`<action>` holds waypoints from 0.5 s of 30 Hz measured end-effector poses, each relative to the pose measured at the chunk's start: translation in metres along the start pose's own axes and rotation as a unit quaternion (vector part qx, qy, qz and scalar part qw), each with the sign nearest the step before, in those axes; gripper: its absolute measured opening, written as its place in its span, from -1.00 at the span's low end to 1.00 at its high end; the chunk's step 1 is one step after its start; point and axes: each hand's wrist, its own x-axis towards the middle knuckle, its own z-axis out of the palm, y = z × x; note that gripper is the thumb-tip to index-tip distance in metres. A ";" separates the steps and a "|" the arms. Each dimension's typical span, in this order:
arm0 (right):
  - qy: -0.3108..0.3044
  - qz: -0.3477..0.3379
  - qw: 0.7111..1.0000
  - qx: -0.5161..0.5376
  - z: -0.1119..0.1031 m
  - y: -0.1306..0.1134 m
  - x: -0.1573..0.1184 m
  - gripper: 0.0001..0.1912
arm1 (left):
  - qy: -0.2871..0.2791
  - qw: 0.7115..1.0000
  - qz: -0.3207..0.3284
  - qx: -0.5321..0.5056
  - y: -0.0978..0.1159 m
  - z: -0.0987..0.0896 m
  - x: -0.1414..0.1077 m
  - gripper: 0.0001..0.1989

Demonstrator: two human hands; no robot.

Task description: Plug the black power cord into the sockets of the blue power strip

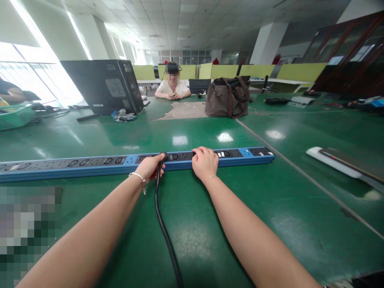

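A long blue power strip (99, 170) with black socket panels lies across the green tabletop. My left hand (150, 166) is closed on a black plug (163, 157) at the strip's middle, its thumb on top. Whether the plug sits inside a socket I cannot tell. From it a thick black cable (164, 228) runs down toward me. My right hand (205, 162) grips the strip further right, with fingers curled over its top; the fingertips are partly hidden.
On the green table (144, 134) stand a black computer case (103, 86) and a brown bag (226, 98). Gloves (123, 116) lie by the case. A green basket (15, 117) is at far left, a white-edged flat object (333, 162) at right. Another person (173, 86) sits opposite.
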 end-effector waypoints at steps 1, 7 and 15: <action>0.001 -0.006 1.000 -0.001 0.001 -0.001 -0.001 -0.68 | 0.003 1.000 -0.003 0.004 0.003 0.000 0.000 -0.60; -0.013 -0.029 0.999 -0.002 0.000 -0.001 -0.003 -0.66 | 0.008 1.000 -0.022 0.003 0.009 0.004 0.002 -0.63; -0.008 -0.024 1.000 0.003 0.001 0.000 -0.003 -0.66 | -0.003 0.999 -0.041 -0.008 0.007 0.003 0.003 -0.62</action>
